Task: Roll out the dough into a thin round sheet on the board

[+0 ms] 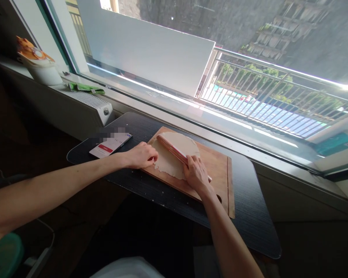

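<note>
A thin, pale sheet of dough with a ragged near edge lies on a wooden cutting board. Across it, slanting from far left to near right, rests a wooden rolling pin. My right hand is closed over the pin toward its near right end, whose tip shows beyond the hand. At the left edge of the dough, my left hand has its fingers curled together; whether a bit of dough is between them is hidden.
The board sits on a small black table with crumbs along its near side. A phone lies at the table's left. Behind stand a window sill and a radiator with a green cloth and a white pot.
</note>
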A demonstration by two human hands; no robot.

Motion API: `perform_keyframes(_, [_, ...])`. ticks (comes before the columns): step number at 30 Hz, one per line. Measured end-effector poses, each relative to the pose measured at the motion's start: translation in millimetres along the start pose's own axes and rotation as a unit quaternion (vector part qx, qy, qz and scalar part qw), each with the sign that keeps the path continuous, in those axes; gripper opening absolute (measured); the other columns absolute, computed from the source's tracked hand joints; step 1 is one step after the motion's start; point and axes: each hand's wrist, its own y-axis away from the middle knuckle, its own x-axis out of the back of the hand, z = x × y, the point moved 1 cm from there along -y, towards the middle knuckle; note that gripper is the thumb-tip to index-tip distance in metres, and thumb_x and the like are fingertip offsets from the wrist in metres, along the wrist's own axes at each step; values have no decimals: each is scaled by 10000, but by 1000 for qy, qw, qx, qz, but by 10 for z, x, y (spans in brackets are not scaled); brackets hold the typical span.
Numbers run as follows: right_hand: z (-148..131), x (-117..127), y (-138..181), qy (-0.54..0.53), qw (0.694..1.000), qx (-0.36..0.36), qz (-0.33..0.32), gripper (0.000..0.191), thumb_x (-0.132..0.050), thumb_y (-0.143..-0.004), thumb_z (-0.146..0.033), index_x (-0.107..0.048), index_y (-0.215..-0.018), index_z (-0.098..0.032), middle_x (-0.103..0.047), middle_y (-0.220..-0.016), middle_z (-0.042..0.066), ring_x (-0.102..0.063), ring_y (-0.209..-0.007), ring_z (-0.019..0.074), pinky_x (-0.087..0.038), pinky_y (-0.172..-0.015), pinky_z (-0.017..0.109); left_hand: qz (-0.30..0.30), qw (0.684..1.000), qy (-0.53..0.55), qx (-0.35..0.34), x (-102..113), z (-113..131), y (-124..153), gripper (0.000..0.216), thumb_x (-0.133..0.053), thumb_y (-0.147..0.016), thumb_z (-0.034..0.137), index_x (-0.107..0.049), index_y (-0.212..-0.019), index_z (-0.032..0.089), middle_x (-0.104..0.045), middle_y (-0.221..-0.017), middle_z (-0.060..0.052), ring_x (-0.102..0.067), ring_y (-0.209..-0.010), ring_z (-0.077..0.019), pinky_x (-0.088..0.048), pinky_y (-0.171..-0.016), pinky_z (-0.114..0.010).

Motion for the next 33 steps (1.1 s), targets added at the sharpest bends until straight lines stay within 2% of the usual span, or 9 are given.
perform_keyframes(7, [-11, 0, 20, -3, 1000, -3, 9, 242, -451, -970, -200, -597, -1160, -161, -625, -1147, 120, -532, -1074, 248, -396, -909, 322, -38, 998, -32, -26, 35, 37, -81, 123, -564, -780, 231, -687, -773, 231, -753, -830, 7, -656, -826, -175, -396, -865, -312])
perform_keyframes(21, [-31, 10, 21, -10, 1000, -8, 10, 258, -458, -966, -202, -595, -1180, -155, -628, -1156, 124, -533, -1077, 255, -391, -959, 335, -79, 994, -54, -49, 32, 25, -173, 117, -557, -768, 237, -668, -731, 234, -744, -766, 1, -630, -759, -167, -370, -911, -337])
perform_keyframes(33, [-33, 13, 20, -3, 1000, -10, 2, 274, -450, -972, -210, -586, -1200, -146, -622, -1170, 121, -518, -1097, 257, -386, -952, 329, -68, 996, -46, -38, 24, 33, -150, 122, -549, -791, 238, -667, -761, 228, -739, -785, 1, -641, -793, -176, -352, -931, -350])
